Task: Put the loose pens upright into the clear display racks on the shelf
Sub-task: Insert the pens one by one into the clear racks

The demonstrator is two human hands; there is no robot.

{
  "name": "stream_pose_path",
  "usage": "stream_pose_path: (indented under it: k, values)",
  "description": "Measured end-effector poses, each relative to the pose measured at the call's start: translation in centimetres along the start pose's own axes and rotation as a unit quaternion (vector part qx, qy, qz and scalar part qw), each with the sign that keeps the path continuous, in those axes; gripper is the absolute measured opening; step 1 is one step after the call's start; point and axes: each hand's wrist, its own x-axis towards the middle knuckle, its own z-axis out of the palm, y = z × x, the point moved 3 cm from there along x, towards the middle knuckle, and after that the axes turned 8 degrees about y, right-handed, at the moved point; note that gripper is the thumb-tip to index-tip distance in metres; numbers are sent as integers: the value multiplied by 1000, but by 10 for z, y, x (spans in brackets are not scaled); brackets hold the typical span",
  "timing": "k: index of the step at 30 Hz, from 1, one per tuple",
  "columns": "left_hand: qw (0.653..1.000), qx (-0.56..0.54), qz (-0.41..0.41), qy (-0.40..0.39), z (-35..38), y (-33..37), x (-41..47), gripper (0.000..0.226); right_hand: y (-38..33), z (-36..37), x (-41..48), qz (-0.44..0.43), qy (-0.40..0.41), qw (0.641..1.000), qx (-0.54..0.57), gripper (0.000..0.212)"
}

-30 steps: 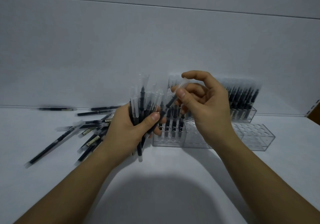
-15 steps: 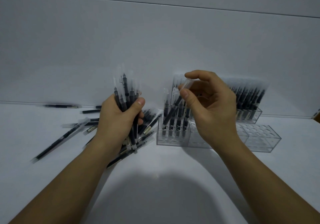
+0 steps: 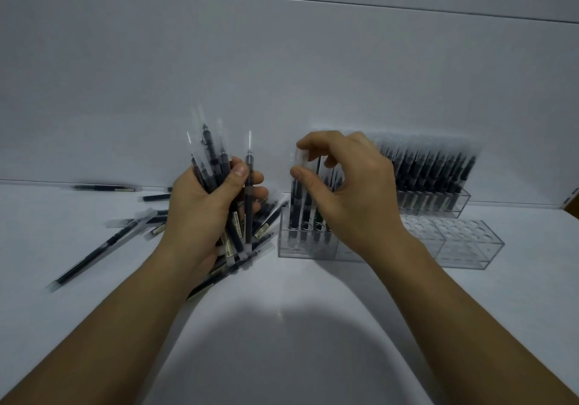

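The right hand (image 3: 347,198) hides the middle of the front rack (image 3: 308,248); the left hand (image 3: 200,213) covers part of the loose pens (image 3: 94,253). Pen labels (image 3: 237,227) are too small to read.

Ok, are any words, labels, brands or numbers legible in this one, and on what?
No text can be read in this frame.
Pale sticker on a pen in the held bundle of pens: dark print, too blurred to read.
Pale stickers on the loose pens lying on the shelf: too small to read.
Clear display racks: no marking visible.
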Motion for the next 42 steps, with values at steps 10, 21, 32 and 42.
stream_pose_path:
  k: [10, 21, 32, 42]
  values:
    - [1000, 8, 2, -9, 4, -1, -3, 8, 7, 2, -6, 0, -1, 999, -48, 29]
    - [992, 63, 66, -87, 8, 2, -8, 22, -6, -6, -14, 23, 42, 998, 34, 21]
    - [978, 92, 93, -160, 15, 6, -19, 28, -6, -5, -13, 238, -17, 918, 316, 26]
    - [997, 4, 5, -78, 4, -3, -1, 14, 14, -28, -1, 198, 101, 948, 227, 21]
